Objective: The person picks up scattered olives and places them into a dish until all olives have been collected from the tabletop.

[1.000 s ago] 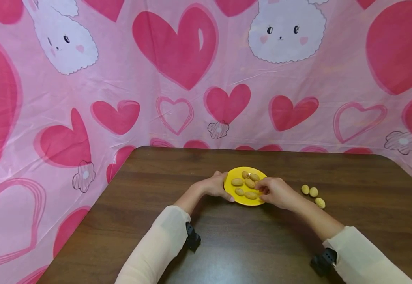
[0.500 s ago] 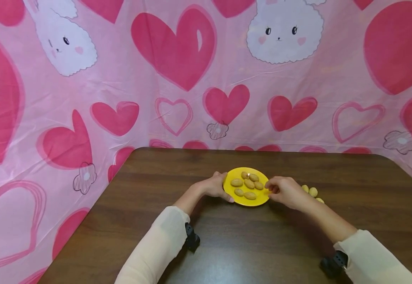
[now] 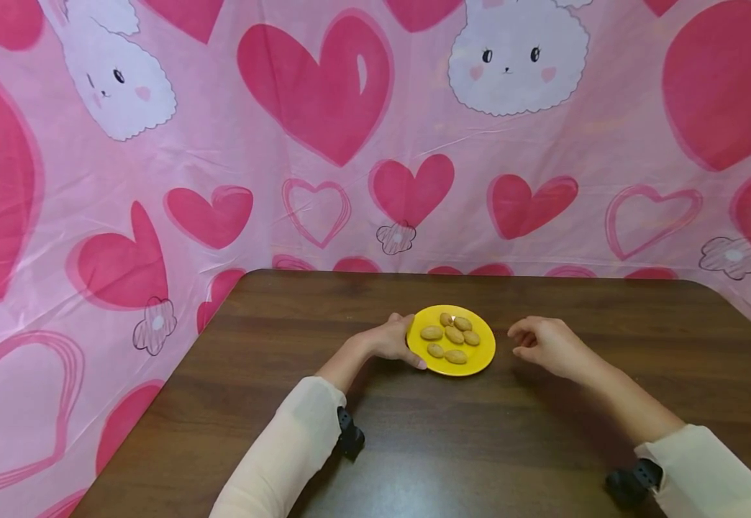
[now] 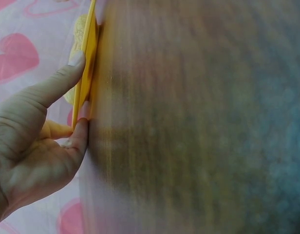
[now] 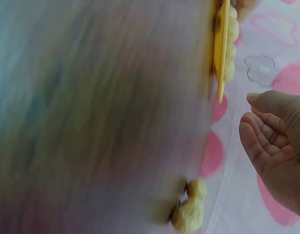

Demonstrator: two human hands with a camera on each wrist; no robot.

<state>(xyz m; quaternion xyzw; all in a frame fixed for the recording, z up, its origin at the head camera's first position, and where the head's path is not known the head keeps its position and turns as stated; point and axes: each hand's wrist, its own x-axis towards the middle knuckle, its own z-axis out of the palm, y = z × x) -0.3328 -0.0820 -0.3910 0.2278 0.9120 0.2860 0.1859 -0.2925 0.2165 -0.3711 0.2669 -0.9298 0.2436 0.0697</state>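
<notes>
A yellow plate (image 3: 453, 367) lies on the table, bearing several small oval tan pieces (image 3: 454, 335) that look like little potatoes or nuts in their shells. My left hand (image 3: 388, 339) pinches the plate's left rim; the left wrist view shows the thumb (image 4: 67, 78) over the rim and fingers below it. To the right of the plate, apart from it, my right hand (image 3: 553, 347) hovers with loosely bent fingers and nothing between them. Two rounded yellowish pieces (image 5: 188, 214) sit on the table in the right wrist view; in the head view the right hand covers them.
The dark brown wooden table (image 3: 375, 446) runs back to a pink cloth (image 3: 324, 216) printed with hearts and rabbits. Black wrist cameras (image 3: 352, 434) sit at both cream sleeves (image 3: 285, 453).
My right hand has drawn back from over the plate to the right, leaving a tan piece at the plate's right side. The left hand stays on the rim.
</notes>
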